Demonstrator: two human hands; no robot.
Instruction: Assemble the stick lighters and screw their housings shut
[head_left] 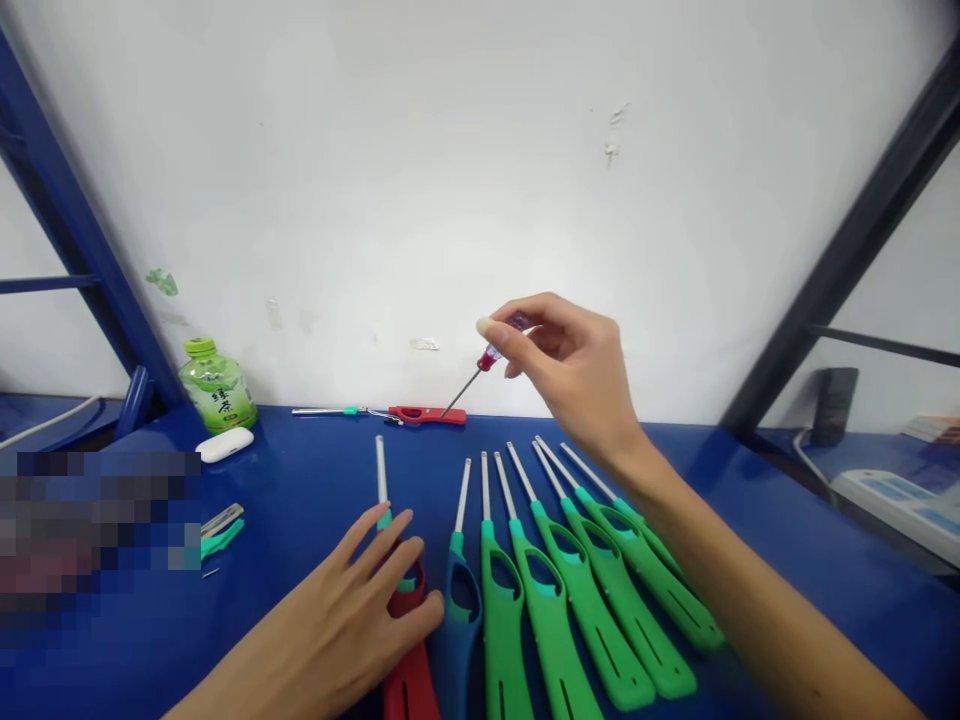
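Right hand [574, 375] pinches screwdriver [480, 368]; left hand [360, 610] rests on red lighter [409, 660].

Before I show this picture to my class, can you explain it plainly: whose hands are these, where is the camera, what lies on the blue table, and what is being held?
There is one picture, taken by a camera worn on a person's head, looking forward and down, so both hands are that person's own. The right hand is raised and pinches a small screwdriver with a red and clear handle, tip pointing down toward the back of the blue table. The left hand rests flat on a red long-nosed lighter. Beside it lie one blue lighter and a row of green lighters, metal tubes pointing toward the white wall. Farther back lies another red lighter, apparently partly taken apart. At the left stand a green tea bottle and a small white case.
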